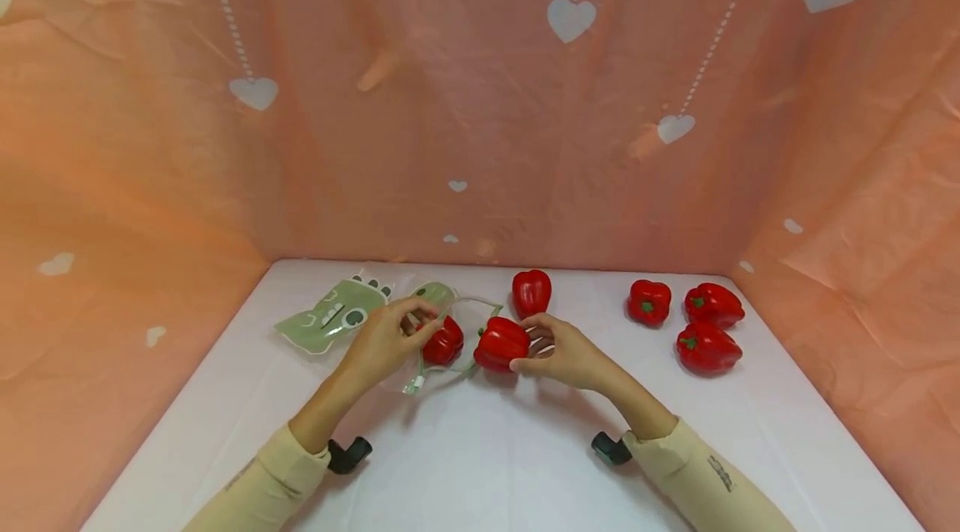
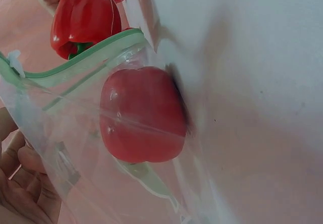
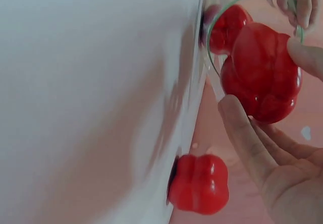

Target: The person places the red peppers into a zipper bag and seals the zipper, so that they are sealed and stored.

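Note:
My left hand (image 1: 386, 340) pinches the edge of a clear zip bag (image 1: 333, 315) with a green cartoon print, whose green-rimmed mouth stands open toward the right. One red bell pepper (image 2: 144, 115) lies inside the bag, seen through its film in the left wrist view. My right hand (image 1: 566, 355) grips another red bell pepper (image 1: 501, 344) between thumb and fingers. This pepper is at the bag's mouth, its green stem facing left toward the opening. Behind it on the table stands a further bell pepper (image 1: 532, 293), also visible low in the right wrist view.
Several more red bell peppers (image 1: 648, 303) are grouped at the right rear of the white table (image 1: 480, 465). Orange cloth (image 1: 480, 140) with white hearts walls the back and sides. A dark device (image 1: 349, 455) is at the left wrist, another (image 1: 611, 449) at the right.

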Available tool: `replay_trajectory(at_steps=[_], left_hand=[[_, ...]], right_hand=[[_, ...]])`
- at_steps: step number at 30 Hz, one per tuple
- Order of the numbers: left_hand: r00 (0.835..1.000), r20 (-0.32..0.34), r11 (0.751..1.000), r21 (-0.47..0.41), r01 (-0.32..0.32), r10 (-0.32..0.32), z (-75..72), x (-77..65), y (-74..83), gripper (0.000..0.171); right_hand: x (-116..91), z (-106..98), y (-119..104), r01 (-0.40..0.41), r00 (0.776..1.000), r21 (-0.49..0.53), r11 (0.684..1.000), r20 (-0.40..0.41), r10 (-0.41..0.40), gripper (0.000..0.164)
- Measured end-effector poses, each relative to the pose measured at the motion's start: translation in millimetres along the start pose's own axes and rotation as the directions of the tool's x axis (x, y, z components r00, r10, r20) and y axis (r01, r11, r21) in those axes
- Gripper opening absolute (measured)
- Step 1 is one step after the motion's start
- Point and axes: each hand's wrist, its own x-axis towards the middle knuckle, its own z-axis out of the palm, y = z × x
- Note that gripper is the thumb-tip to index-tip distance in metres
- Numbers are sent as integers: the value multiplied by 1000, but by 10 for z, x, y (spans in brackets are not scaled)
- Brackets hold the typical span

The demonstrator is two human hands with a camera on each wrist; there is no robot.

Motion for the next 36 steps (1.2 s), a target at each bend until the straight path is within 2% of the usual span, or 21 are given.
replay_trajectory(at_steps=[8,14,17,20,24,29,36], left_hand=[[1000,-16,1000,18,-7,8,23,8,7,14],[1000,-4,1000,2,-5,5,24,-16,9,16],[1000,-5,1000,-1,-8,8,27,-15,12,15],[1000,-8,1000,3,-12,12,24,-4,15,14],[1000,0,1000,7,-18,18,22,-6,23,13],[1000,-1,1000,5,-25,25,34,-12,29,14],[999,-8,999,8,-35,35,51,6,41,14]], right_hand=[[3,139,-53,-9,999,45,999,-47,11,66],[26,284,-44,-51,998,121,991,-18,53,61],[42,358,-54,-80,996,237,968,-11,85,59],[64,419,-91,-117,991,363,925,-14,131,57],[71,485,-146,-158,982,455,876,-18,186,54],[69,553,-177,-172,975,484,858,-38,217,56],[83,593,-201,-141,978,511,848,-62,200,52]])
